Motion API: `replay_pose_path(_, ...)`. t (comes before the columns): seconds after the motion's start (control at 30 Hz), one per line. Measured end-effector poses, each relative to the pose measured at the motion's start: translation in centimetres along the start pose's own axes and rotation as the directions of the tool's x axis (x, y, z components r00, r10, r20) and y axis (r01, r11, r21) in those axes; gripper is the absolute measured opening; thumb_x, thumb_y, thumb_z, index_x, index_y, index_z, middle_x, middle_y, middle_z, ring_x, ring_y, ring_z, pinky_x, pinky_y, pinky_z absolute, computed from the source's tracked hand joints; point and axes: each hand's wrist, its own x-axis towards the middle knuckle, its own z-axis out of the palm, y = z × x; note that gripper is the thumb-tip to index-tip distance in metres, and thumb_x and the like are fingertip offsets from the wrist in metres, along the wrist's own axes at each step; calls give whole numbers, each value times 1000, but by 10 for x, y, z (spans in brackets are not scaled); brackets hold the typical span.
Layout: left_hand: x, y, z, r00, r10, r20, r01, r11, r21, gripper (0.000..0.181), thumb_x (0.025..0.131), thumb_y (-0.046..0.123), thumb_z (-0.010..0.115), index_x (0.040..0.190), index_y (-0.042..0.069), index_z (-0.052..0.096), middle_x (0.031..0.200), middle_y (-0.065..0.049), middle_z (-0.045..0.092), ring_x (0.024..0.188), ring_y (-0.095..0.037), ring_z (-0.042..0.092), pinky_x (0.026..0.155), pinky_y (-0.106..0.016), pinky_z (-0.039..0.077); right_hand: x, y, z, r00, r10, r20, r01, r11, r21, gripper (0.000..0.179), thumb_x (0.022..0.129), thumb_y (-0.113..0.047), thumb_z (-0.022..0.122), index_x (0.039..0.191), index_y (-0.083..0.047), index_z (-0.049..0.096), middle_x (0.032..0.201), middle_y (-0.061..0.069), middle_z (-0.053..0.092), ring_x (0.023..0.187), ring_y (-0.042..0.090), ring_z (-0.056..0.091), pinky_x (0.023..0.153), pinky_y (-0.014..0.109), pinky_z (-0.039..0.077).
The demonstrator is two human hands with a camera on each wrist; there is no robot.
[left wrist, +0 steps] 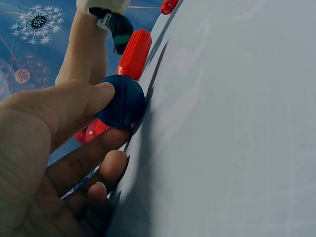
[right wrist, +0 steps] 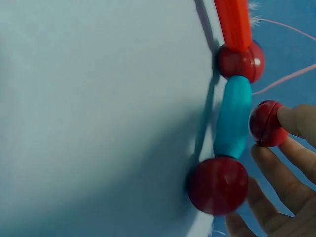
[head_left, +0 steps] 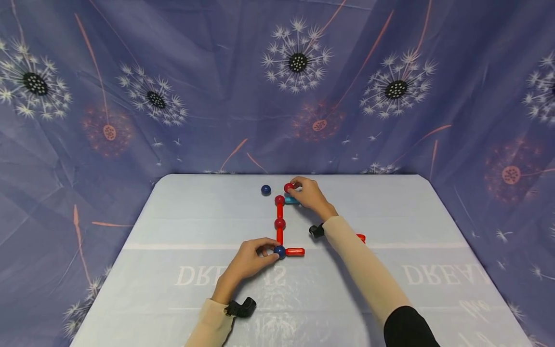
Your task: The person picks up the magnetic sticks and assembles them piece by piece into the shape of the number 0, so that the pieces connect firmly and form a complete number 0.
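1 blue ball point(head_left: 279, 252) is pinched by the left hand point(head_left: 251, 260), 1 red rod point(head_left: 295, 251) touching it beyond; 1 red ball point(right wrist: 265, 124) is pinched by the right hand point(head_left: 310, 194), beside a turquoise rod point(right wrist: 232, 117).

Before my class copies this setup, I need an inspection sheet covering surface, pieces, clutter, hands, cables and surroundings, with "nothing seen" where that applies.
Surface: white table with printed lettering.
Pieces: a chain of balls and rods, including a teal rod with a red ball at each end; a loose blue ball near the table's far edge; a red rod partly hidden by the right sleeve.
Clutter: nothing seen.
Hands: left hand pinches the chain's blue corner ball; right hand holds a red ball.
Cables: nothing seen.
Surroundings: blue-purple curtain with a dandelion print.
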Motion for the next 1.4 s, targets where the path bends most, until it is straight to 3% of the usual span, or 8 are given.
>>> replay_pose_path(0.33, 1, -1, 3, 999, -3, -48, 4, 1000, 7, 25, 90, 23, 80, 115, 19, 78, 81, 9, 66, 71, -6, 56, 60, -23, 45, -30, 6, -13, 998, -27, -52, 29, 999, 38, 33, 99, -26, 70, 127, -8, 68, 120, 12, 72, 115, 31, 66, 100, 49, 53)
replay_pose_path(0.53, 4, -2, 7, 995, 2, -99, 0, 1000, 25, 26, 91, 24, 80, 116, 20, 78, 91, 8, 73, 68, -4, 55, 60, -23, 44, -56, 13, -14, 997, -10, -83, 17, 996, 86, 32, 97, -27, 73, 124, -10, 70, 113, 9, 73, 111, 30, 65, 105, 52, 48)
replay_pose_path(0.67, 7, -1, 7, 995, -7, -102, 13, 999, 52, 27, 91, 24, 80, 117, 21, 77, 97, 7, 75, 65, -3, 53, 59, -23, 44, -74, 16, -15, 997, 5, -76, 3, 995, 104, 31, 96, -27, 74, 122, -11, 70, 117, 9, 73, 117, 32, 65, 105, 54, 48)
replay_pose_path(0.9, 13, 0, 5, 995, -22, -97, 28, 998, 57, 27, 90, 25, 80, 117, 22, 77, 92, 7, 73, 59, -5, 50, 55, -23, 42, -101, 20, -15, 999, -5, -49, 9, 997, 79, 32, 95, -27, 75, 123, -11, 70, 115, 7, 74, 115, 29, 66, 105, 51, 50)
replay_pose_path(1.4, 20, 0, 3, 992, -63, -106, 72, 994, 81, 27, 90, 28, 80, 117, 24, 77, 106, 7, 78, 57, -6, 52, 57, -24, 44, -136, 20, -23, 1000, -30, -9, 31, 997, 75, 29, 93, -22, 77, 120, -11, 72, 112, 4, 74, 109, 26, 67, 100, 51, 53)
